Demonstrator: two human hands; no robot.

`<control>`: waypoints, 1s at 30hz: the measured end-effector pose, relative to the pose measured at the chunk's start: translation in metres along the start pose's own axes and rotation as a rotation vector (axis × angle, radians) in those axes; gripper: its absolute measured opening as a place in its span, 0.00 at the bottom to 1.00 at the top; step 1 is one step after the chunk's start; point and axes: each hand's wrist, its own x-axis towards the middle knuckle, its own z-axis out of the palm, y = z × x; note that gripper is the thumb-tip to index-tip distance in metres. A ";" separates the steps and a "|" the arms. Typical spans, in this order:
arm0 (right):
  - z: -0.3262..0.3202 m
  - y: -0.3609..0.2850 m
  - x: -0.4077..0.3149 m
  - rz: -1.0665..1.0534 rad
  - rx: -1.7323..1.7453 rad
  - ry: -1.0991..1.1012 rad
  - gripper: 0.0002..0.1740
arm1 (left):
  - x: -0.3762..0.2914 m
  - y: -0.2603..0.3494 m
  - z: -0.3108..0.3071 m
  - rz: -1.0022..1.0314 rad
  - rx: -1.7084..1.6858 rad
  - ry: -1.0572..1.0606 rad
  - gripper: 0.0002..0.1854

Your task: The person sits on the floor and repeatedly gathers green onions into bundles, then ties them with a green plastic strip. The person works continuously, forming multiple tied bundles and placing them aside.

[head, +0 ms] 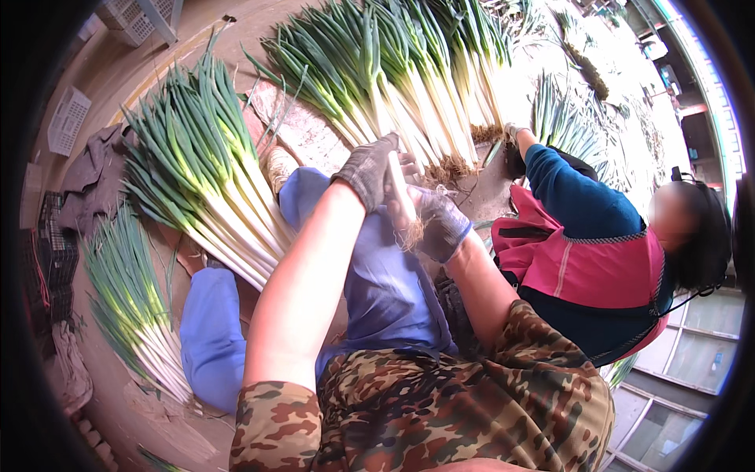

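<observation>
A long green onion (pixel 401 192) slants in front of my knees, its white shaft towards me and its leaves pointing away. My left hand (pixel 367 171), in a grey work glove, is closed around the shaft. Near the stringy roots (pixel 412 233), my right hand (pixel 439 224), gloved as well, grips the lower end; its fingers are partly hidden. Beyond my hands lies a wide row of green onions (pixel 424 106) with soil-covered roots. To my left, a pile of onions with long white shafts (pixel 236 200) rests beside my leg.
A co-worker in a pink apron (pixel 601 265) sits close on my right, one gloved hand at the row. Thinner onions (pixel 138 312) lie on the floor at far left. Black crates (pixel 59 253), a grey cloth (pixel 97 177) and a white basket (pixel 69 121) stand along the left.
</observation>
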 end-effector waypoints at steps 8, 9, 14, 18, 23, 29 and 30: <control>-0.017 -0.058 0.058 0.124 -0.380 0.219 0.26 | -0.084 -0.037 -0.005 0.204 -0.257 -0.114 0.08; -0.011 -0.063 0.081 0.111 -0.368 0.210 0.23 | -0.099 -0.047 -0.008 0.247 -0.262 -0.117 0.08; 0.037 -0.058 0.161 0.029 -0.746 0.140 0.13 | -0.141 -0.082 -0.039 0.270 -0.081 0.043 0.08; 0.077 -0.028 0.186 -0.086 -0.860 0.167 0.14 | -0.140 -0.144 -0.096 0.366 0.046 0.197 0.10; 0.096 0.032 0.259 -0.140 -1.123 -0.059 0.15 | -0.077 -0.238 -0.164 0.419 -0.200 0.531 0.14; 0.047 0.130 0.388 0.018 -1.255 -0.077 0.10 | -0.001 -0.301 -0.214 0.181 -0.371 0.568 0.12; 0.041 0.156 0.406 -0.080 -1.429 -0.199 0.09 | 0.013 -0.312 -0.224 0.209 -0.062 0.603 0.12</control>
